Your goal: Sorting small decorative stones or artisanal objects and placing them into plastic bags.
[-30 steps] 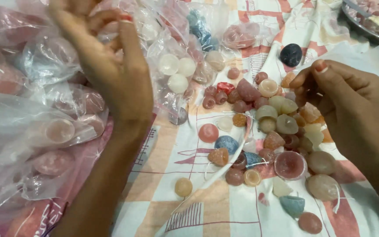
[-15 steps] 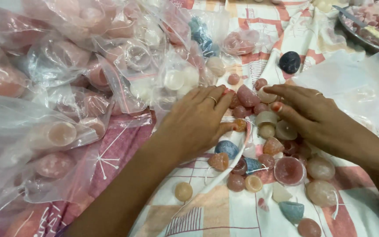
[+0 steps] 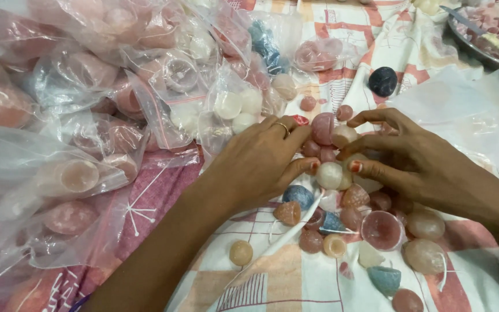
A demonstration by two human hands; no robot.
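Across the patterned cloth (image 3: pixel 295 283) we see many clear bags (image 3: pixel 88 115) already filled; loose polished stones (image 3: pixel 376 231) remain unbagged. Our left hand (image 3: pixel 255 164) and right hand (image 3: pixel 417 162), fingers curled, together pinch a pale round stone (image 3: pixel 329 175).

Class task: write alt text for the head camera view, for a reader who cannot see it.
Two hands, left hand and right hand, pinch a pale round stone above a pile of pink stones on a patterned cloth. Plastic bags lie left.
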